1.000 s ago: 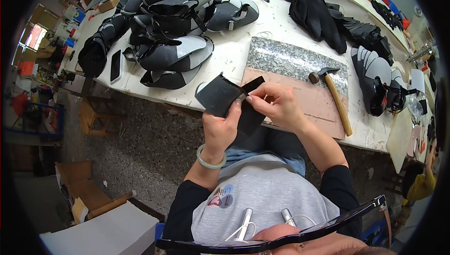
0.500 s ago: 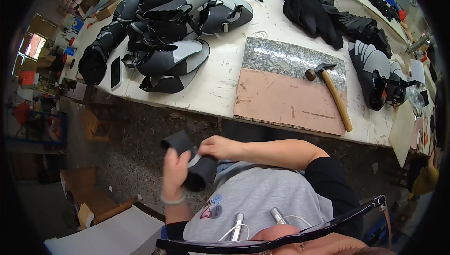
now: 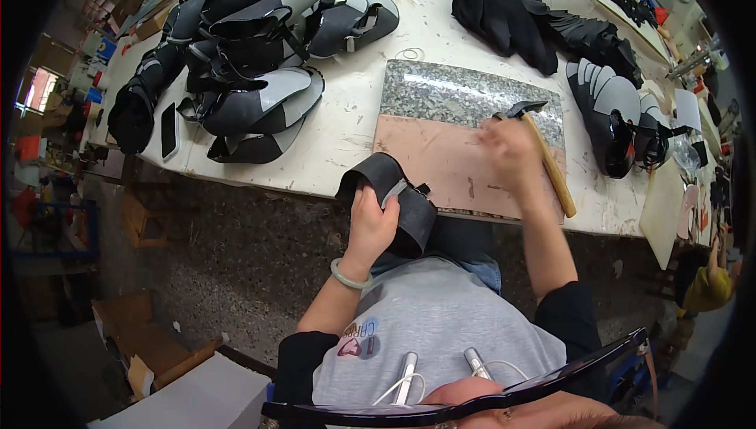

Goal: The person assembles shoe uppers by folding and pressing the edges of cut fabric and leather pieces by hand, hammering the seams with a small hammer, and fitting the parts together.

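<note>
My left hand grips a curved black leather shoe piece at the near edge of the white table. A pale green bangle sits on that wrist. My right hand is blurred and hovers over the pink and grey stone slab, right beside the wooden-handled hammer that lies on the slab. The right hand's fingers look spread; whether it touches the hammer is unclear.
A heap of grey and black shoe uppers fills the table's far left. Black fabric pieces lie at the back. More uppers sit at the right. A phone lies near the left edge. Cardboard boxes stand on the floor.
The black piece came up from my lap to the table edge, held by my left hand alone. My right hand let go and moved out over the slab toward the hammer.
</note>
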`<state>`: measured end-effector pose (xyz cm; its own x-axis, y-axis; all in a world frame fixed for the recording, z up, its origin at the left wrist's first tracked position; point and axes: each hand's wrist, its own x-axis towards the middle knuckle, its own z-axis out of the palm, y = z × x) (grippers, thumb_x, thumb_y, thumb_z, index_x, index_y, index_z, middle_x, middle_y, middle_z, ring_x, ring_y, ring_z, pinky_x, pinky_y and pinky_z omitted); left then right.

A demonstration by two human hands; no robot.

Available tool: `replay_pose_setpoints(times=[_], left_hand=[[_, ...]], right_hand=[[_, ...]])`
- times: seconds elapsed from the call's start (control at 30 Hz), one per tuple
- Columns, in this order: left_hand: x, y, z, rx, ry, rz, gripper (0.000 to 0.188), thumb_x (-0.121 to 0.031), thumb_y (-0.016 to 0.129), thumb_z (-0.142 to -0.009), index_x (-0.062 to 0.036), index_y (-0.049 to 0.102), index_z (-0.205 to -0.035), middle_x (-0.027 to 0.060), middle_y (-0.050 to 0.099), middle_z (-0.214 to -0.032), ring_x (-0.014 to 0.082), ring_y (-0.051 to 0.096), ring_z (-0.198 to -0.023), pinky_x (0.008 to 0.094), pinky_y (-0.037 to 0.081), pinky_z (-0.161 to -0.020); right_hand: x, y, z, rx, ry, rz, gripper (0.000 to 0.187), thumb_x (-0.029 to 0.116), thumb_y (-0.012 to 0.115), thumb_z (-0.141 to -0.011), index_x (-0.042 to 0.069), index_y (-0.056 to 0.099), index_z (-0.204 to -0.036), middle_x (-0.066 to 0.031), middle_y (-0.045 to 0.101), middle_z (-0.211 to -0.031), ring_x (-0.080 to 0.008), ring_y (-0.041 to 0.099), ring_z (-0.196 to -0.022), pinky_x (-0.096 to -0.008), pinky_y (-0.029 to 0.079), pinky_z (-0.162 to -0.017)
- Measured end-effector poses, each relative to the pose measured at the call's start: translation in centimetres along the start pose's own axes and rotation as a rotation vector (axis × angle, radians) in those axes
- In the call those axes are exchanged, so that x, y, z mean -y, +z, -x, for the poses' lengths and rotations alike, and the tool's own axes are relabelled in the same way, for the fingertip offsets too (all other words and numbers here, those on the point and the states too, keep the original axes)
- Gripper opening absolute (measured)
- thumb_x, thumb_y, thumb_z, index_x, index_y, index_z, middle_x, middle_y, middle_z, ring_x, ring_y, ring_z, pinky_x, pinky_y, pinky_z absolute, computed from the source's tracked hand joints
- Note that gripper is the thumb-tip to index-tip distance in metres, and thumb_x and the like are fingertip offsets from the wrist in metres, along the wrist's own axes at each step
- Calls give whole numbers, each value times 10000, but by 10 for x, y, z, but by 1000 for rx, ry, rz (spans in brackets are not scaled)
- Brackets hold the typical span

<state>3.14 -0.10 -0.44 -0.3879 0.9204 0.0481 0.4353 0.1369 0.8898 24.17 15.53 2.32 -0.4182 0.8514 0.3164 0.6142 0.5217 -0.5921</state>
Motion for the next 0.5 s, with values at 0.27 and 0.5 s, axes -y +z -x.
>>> replay_pose_setpoints(times=[0.27, 0.5], left_hand=[[-2, 8, -3, -34, 30, -37, 392, -93, 583, -823, 47, 497, -1179, 233, 556, -1105, 394, 540, -1036, 421, 429, -898], [-3, 2, -4, -38, 19, -47, 388, -87, 589, -801, 47, 500, -1154, 235, 559, -1101, 404, 541, -1027, 428, 431, -892]], right_hand=[[-93, -44, 2, 6, 120, 293, 471, 282, 729, -782, -6, 580, -1125, -163, 602, -971, -333, 583, -902, -388, 474, -812], [24, -34, 23, 8, -240, -113, 307, 37, 721, -753, 23, 616, -1041, -153, 653, -900, -308, 647, -769, -368, 509, -652]])
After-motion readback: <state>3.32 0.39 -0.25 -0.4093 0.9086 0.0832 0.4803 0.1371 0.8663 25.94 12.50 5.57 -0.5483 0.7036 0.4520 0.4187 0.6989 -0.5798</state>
